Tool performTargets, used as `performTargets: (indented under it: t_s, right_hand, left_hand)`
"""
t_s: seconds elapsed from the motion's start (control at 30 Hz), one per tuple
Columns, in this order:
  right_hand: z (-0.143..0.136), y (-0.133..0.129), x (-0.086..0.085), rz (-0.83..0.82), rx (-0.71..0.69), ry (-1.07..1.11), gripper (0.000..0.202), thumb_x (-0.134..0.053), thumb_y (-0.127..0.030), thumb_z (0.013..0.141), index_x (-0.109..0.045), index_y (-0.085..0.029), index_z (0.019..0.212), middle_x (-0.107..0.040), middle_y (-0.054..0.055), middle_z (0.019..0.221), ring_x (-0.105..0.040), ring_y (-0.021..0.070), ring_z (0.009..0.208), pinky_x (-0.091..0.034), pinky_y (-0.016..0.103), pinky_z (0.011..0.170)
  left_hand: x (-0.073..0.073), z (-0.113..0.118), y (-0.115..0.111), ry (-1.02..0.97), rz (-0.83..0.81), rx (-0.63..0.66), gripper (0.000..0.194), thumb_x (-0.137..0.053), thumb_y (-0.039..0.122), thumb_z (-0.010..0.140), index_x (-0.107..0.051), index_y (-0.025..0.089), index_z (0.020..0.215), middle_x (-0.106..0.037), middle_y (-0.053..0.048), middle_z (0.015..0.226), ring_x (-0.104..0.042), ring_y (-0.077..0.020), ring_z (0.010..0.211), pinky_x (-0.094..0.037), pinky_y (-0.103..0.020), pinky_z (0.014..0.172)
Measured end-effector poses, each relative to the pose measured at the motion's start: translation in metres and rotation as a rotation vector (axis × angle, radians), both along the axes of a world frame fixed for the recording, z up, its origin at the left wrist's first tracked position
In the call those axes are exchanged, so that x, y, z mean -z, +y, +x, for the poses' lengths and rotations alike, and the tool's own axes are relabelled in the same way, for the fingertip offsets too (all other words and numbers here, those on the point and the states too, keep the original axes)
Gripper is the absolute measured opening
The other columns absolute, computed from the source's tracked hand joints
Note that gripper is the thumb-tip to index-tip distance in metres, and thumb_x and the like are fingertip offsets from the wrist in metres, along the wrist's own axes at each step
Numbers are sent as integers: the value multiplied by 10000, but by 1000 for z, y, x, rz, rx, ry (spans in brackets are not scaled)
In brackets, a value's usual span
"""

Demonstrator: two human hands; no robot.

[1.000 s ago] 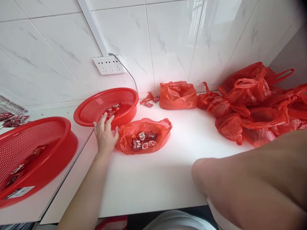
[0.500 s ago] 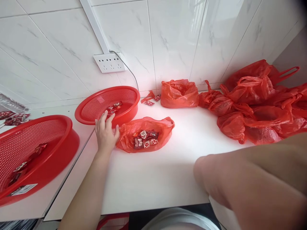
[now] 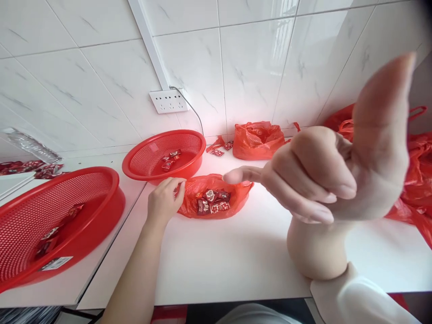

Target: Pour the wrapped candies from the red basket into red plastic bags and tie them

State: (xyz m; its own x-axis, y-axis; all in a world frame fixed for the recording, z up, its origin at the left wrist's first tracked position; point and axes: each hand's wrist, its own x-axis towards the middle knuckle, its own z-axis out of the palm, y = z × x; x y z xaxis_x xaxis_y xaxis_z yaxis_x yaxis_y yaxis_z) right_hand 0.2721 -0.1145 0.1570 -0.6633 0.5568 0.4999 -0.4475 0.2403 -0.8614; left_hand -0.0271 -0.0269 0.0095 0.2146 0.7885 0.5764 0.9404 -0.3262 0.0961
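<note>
An unfolded red plastic bag (image 3: 236,205) lies on the white table, its mouth spread around several small wrapped packets (image 3: 209,195). At the bag's left edge is my left hand (image 3: 165,200), thumb and fingers curled together on what looks like the bag's rim. Close to the camera, my right hand (image 3: 324,175) is raised over the right part of the table. Its thumb and little finger stick out while the middle fingers fold toward the palm, and nothing shows in it. Behind the left hand sits a round red basket (image 3: 135,155) with a few packets.
A larger red basket (image 3: 110,193) with packets stands at the left, near loose packets and clear plastic. A red bag (image 3: 258,139) stands by the wall, beside small packets (image 3: 217,153). More red bags (image 3: 418,180) are piled at the right. A power strip (image 3: 168,101) hangs on the tiles.
My left hand has gone from spread fingers beside the basket to closed at the bag's edge. My right hand has come up into full view. The view has shifted slightly.
</note>
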Motion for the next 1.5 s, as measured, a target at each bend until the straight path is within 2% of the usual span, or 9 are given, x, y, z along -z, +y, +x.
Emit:
performTargets:
  t_s: [0.2,0.37,0.57,0.87,1.13,1.23,1.33,1.4,1.5]
  right_hand:
    - [-14,1,4,41,1,204,721,255,-585,851,-176,-166,453,-172,-82,432,-322,10,350,-517,345,794]
    - [-15,1,4,32,-30,223,718,262,-568,853,-177,-177,440,-184,-69,431,-322,8,352,-479,198,597]
    - [-12,5,5,71,-20,209,706,218,-583,889,-166,-180,455,-138,-62,439,-284,35,371,-482,212,641]
    - [-11,7,9,-15,-61,263,693,139,-597,925,-156,-195,444,-148,-63,434,-223,65,381,-491,261,747]
    - [-11,14,15,-119,-205,389,630,-90,-587,986,-173,-202,494,-140,-79,428,-190,71,371,-479,266,734]
    - [-12,12,15,-164,-101,355,610,-132,-538,1007,-192,-193,508,-137,-74,434,-197,71,381,-483,272,709]
    - [-13,12,15,-122,101,317,534,-399,-486,975,-304,-203,533,-182,-83,458,-213,72,397,-472,258,608]
    - [-13,15,17,-55,348,244,356,-689,-331,824,-426,-219,613,-321,-75,542,-310,76,462,-439,226,539]
    - [-9,23,23,146,782,104,304,-811,-176,641,-540,-249,759,-545,-22,846,-498,102,663,-456,223,540]
  left_hand:
    - [-7,1,-2,26,-44,-132,170,-477,292,859,-611,225,780,-641,-25,743,-593,-189,713,-348,-272,596]
    - [-10,-3,-1,44,-225,-231,269,-473,437,861,-602,231,746,-692,-37,776,-610,-219,691,-322,-288,557]
    - [-3,-8,5,88,-404,-240,434,-506,630,797,-659,227,848,-736,-91,853,-663,-301,786,-380,-326,585]
    - [2,-12,9,132,-389,-230,275,-483,449,852,-667,245,850,-715,-81,762,-648,-259,696,-347,-302,554]
    - [3,-11,9,94,-352,-200,271,-469,452,862,-628,241,800,-658,-60,671,-600,-234,632,-293,-287,531]
    - [2,-10,8,10,-348,-193,272,-486,479,850,-587,238,774,-637,-31,649,-580,-214,613,-298,-280,537]
    - [1,-8,7,-262,-370,-114,296,-534,503,824,-536,223,729,-600,16,623,-550,-162,570,-357,-260,568]
    - [-1,-5,6,-499,-414,-25,312,-580,510,795,-521,211,728,-585,34,633,-548,-138,567,-405,-249,594]
    - [-7,1,3,-821,-521,111,327,-676,493,726,-548,199,787,-592,27,701,-563,-132,610,-454,-246,597]
